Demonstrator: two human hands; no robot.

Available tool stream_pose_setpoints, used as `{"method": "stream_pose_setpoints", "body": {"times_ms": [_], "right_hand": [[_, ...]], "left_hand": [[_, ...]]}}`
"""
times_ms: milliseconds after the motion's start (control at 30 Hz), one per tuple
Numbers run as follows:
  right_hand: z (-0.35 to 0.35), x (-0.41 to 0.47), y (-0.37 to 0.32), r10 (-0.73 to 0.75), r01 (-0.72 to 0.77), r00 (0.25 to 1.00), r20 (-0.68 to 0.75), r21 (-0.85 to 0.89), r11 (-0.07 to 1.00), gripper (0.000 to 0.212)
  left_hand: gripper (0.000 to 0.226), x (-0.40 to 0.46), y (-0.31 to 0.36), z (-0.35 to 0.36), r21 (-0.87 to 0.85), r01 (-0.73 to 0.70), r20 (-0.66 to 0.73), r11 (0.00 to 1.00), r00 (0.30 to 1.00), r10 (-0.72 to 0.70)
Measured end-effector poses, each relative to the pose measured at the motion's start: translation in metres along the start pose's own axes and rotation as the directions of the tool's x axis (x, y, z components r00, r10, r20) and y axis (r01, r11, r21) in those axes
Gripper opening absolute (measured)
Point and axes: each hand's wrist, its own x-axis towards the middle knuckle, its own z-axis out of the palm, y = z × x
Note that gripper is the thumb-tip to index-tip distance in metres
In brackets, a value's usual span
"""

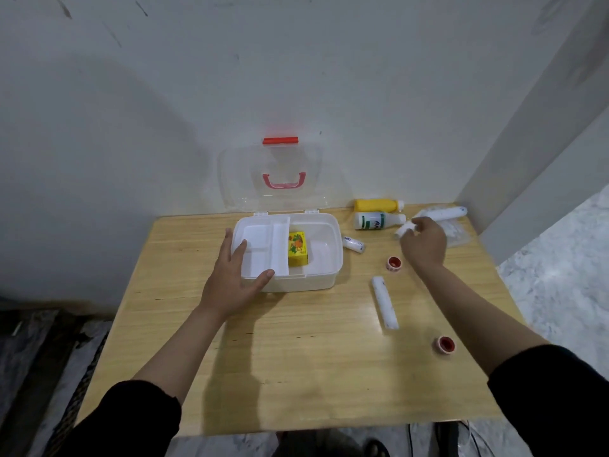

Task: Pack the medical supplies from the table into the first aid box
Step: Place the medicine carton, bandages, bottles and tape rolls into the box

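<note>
The white first aid box (pixel 321 282) stands open on the wooden table, its clear lid (pixel 273 178) leaning back against the wall. A yellow carton (pixel 298 248) sits inside beside a white inner tray (pixel 260 250). My left hand (pixel 234 278) rests on the box's front left corner, thumb over the rim. My right hand (pixel 423 244) is at the back right, fingers closed on a small white roll (pixel 404 228). Loose on the table lie a yellow bottle (pixel 377 205), a white bottle with green print (pixel 377 220), a small white roll (pixel 353 243), a long white roll (pixel 385 302) and two red tape rings (pixel 393 263) (pixel 445 344).
A long white package (pixel 445 213) and a clear plastic bag (pixel 458 234) lie at the table's back right corner. Walls close the back and right side. The table (pixel 296 374) ends at its front edge, with floor and cables below.
</note>
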Motion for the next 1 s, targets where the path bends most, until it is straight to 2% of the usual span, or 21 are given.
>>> {"method": "stream_pose_setpoints", "body": {"times_ms": [133, 300, 400, 600, 800, 1000], "right_hand": [[-0.008, 0.032, 0.039, 0.113, -0.120, 0.993, -0.040, -0.334, 0.935, 0.041], [-0.002, 0.050, 0.064, 0.138, -0.084, 0.988, 0.064, -0.525, 0.847, 0.044], [0.001, 0.054, 0.074, 0.097, -0.065, 0.995, 0.024, -0.580, 0.812, 0.042], [-0.007, 0.045, 0.080, 0.026, -0.026, 1.000, -0.007, -0.317, 0.948, 0.035], [-0.013, 0.020, 0.069, -0.077, 0.066, 0.995, -0.070, -0.142, 0.988, 0.036], [-0.019, -0.008, 0.058, -0.161, 0.153, 0.982, -0.098, -0.082, 0.985, 0.030]], "left_hand": [[0.090, 0.001, -0.001, 0.002, 0.010, 0.005, -0.011, 1.000, 1.000, -0.005], [0.092, 0.002, -0.002, 0.003, 0.001, -0.012, -0.033, 1.000, 0.999, 0.012], [0.092, 0.002, -0.003, 0.003, -0.006, -0.023, -0.042, 1.000, 0.999, 0.023], [0.091, 0.001, -0.004, 0.004, -0.024, -0.033, -0.053, 0.999, 0.998, 0.032], [0.083, 0.002, -0.005, 0.008, -0.053, -0.035, -0.074, 0.998, 0.997, 0.031], [0.084, 0.002, -0.004, 0.007, -0.062, -0.025, -0.076, 0.998, 0.997, 0.020]]}}
